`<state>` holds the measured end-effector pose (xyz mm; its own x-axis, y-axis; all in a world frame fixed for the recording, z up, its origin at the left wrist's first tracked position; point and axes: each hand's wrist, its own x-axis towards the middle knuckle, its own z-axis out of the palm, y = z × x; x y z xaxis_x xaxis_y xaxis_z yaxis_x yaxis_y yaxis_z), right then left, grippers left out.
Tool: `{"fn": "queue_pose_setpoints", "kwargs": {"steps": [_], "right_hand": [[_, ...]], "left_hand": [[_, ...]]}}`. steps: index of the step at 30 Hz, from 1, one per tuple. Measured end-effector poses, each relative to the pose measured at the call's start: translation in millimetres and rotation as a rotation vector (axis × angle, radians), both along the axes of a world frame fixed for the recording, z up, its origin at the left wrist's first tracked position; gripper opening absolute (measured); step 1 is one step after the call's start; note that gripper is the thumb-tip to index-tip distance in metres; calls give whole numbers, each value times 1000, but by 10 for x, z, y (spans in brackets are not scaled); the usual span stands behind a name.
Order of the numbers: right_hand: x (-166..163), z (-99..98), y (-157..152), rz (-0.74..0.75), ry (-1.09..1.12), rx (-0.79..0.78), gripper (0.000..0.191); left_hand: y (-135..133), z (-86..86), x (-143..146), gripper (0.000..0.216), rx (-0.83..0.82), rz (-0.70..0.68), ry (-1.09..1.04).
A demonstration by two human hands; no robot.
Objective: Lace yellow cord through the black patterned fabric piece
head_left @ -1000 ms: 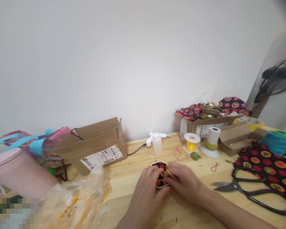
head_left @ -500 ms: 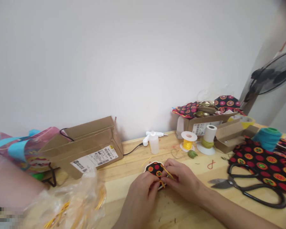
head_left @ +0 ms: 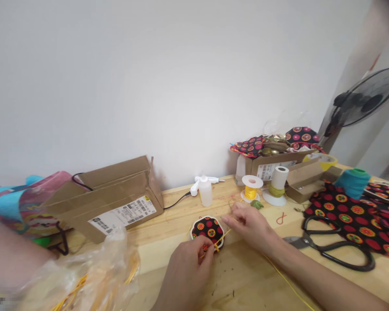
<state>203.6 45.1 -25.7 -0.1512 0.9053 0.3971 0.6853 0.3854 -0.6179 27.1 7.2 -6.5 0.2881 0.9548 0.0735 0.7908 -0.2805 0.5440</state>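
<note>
A small round pad covered in black cloth with red and yellow dots lies on the wooden table. My left hand pinches its near edge together with a yellow cord. The cord runs up to my right hand, which is closed on it just right of the pad, and a long length trails back along my right forearm. A yellow cord spool and a white spool with green cord stand behind my right hand.
Large black scissors and dotted cloth lie at the right. A cardboard box, a white bottle and a fabric-filled box stand along the wall. A plastic bag with yellow cords is at the near left; a fan at the far right.
My right hand has drawn away from the pad to the right, pulling the yellow cord taut. My left hand slid to the pad's near edge. The view drifted right.
</note>
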Motion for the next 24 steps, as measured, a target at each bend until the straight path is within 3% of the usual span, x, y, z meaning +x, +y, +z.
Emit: {"fn": "queue_pose_setpoints", "kwargs": {"steps": [4,10,12,14,19,21,24], "right_hand": [[108,16,77,-66,170,37,39],[178,84,130,-242,584,29,21],[150,101,104,-253,621,52,20],[88,119,48,-169,503,80,15],[-123,132,-129,336,35,111,10],[-165,109,-159,417,-32,122,15],[-159,71,-151,422,-81,127,10]], "left_hand": [[-2,-4,-4,25,-10,-5,-16],[27,-35,-38,26,-9,-5,-19],[30,-40,-43,26,-12,-11,-22],[27,-38,-43,26,-18,-17,-31],[20,-11,-22,25,-24,-29,-75],[20,-6,-11,24,-29,-29,-94],[23,-15,-3,24,-44,-45,-117]]}}
